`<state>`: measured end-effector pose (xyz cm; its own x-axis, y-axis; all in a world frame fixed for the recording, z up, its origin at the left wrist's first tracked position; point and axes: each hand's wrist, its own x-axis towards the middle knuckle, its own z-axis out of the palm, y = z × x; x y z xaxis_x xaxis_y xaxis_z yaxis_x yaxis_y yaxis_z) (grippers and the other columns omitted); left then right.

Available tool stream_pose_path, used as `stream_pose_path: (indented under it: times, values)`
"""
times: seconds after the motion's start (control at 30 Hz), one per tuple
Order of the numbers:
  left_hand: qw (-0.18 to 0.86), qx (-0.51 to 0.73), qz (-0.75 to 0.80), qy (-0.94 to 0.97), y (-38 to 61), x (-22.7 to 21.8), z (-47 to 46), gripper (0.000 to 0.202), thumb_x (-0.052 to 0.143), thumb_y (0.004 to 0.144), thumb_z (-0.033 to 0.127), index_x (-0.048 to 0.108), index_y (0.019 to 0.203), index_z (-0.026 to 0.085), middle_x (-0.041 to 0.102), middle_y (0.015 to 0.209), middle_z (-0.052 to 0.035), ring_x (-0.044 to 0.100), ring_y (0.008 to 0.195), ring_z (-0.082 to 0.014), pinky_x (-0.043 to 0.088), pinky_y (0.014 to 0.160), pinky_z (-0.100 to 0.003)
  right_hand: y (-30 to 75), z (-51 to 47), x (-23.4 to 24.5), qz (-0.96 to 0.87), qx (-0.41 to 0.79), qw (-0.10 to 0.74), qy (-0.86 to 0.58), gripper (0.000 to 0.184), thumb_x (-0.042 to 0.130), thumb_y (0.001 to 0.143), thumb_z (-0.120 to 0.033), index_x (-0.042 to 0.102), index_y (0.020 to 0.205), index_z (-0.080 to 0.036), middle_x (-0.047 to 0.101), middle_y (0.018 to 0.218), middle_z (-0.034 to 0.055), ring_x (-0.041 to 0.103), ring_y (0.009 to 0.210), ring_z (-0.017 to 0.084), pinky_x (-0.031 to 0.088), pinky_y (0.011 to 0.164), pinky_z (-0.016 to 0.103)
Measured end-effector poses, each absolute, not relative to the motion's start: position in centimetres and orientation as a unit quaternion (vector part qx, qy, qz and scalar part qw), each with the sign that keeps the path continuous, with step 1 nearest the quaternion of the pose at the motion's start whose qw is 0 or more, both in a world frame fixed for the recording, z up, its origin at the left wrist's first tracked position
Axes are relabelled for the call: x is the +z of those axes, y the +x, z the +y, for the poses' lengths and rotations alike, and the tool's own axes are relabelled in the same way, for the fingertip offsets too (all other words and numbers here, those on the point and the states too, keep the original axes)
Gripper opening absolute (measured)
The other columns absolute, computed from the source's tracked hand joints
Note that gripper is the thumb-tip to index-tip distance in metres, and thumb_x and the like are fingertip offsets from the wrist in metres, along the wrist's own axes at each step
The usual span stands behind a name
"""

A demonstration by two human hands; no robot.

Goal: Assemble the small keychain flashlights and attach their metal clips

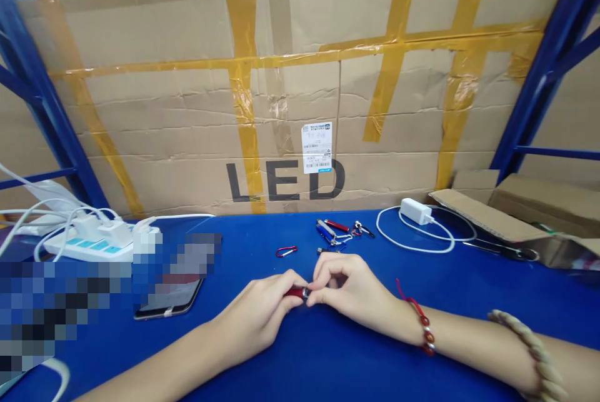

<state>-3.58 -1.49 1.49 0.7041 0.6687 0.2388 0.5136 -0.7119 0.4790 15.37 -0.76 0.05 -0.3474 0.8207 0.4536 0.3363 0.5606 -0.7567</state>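
Both hands rest on the blue tabletop, meeting at its middle. My left hand is closed around a small red cylindrical item, perhaps a mini flashlight. My right hand pinches the silver end of that same red item with its fingertips. A red bead bracelet and a pale braided band circle my right forearm. Just beyond the hands lie a red carabiner and a small heap of red and blue keychain parts.
A phone lies to the left, with a white power strip and cables behind it. A white charger with its looped cable sits at the right, beside an open cardboard box. A taped cardboard sheet marked LED walls off the back.
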Motion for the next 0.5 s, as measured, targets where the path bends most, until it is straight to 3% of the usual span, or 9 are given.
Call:
stream_pose_path:
  times: [0.23,0.5]
  values:
    - [0.190,0.217,0.351,0.891,-3.43,1.30,-1.26,0.018,0.034,0.089,0.020,0.050,0.096,0.022,0.063,0.091,-0.0012,0.058,0.081,-0.0144,0.043,0.071,-0.023,15.32,-0.78,0.20,-0.739,0.332,0.416,-0.413,0.025,0.072,0.063,-0.034,0.059,0.055,-0.015,0.058,0.066,-0.0002,0.048,0.052,0.007,0.036,0.048,0.020]
    - [0.124,0.224,0.356,0.899,-3.36,1.10,-1.16,0.019,0.033,0.089,0.021,0.051,0.095,0.023,0.063,0.090,-0.0002,0.059,0.081,-0.0146,0.043,0.070,-0.022,15.36,-0.47,0.55,-0.690,0.464,0.381,-0.405,0.035,0.073,0.058,-0.043,0.055,0.059,-0.013,0.053,0.053,-0.0034,0.042,0.036,0.003,0.029,0.034,0.016]
